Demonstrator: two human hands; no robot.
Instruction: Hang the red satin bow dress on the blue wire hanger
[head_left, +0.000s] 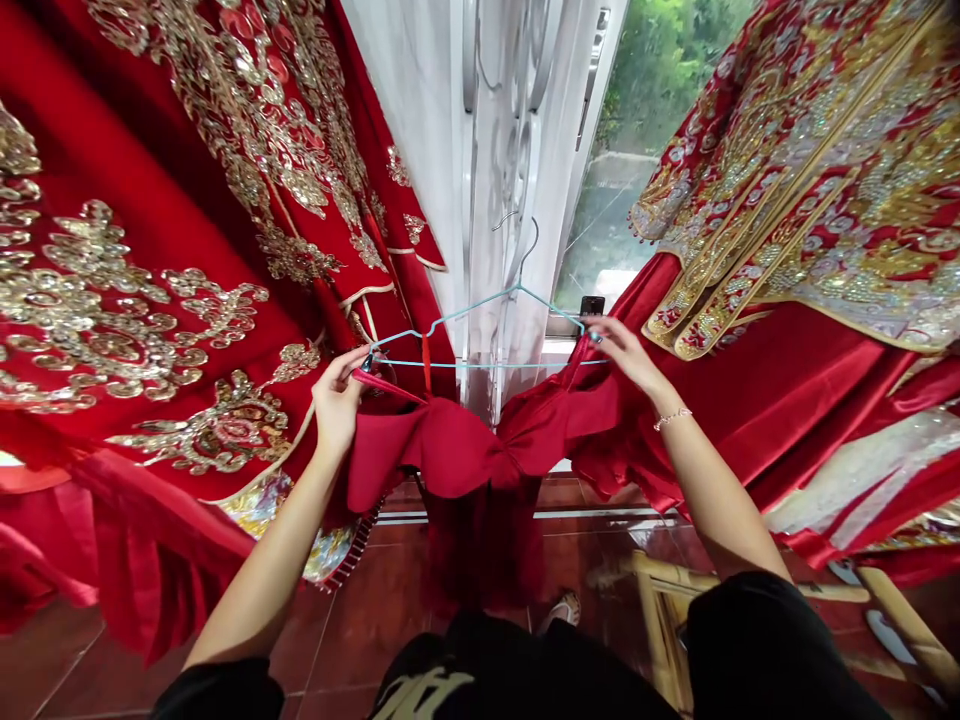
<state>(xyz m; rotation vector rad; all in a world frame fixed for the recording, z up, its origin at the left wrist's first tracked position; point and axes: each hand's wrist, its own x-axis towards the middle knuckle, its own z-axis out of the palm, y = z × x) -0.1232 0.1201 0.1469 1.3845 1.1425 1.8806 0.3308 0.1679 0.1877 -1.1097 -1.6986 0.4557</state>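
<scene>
The left hand point(337, 400) and right hand point(630, 360) hold opposite ends of a pale blue wire hanger point(480, 364), the fingers point(354, 366) of each pinched narrow on the wire and thin red straps. A red satin garment point(442, 450) hangs just below the hanger. Under it, nearer the person, lie a red tile floor point(360, 620) and a bamboo frame point(660, 610). Gold-embroidered red robes point(150, 300) fill the view left of the hanger, and another point(795, 180) right of it. Beyond the hanger hang a white sheer curtain point(510, 150) and a window point(630, 170) showing greenery.
</scene>
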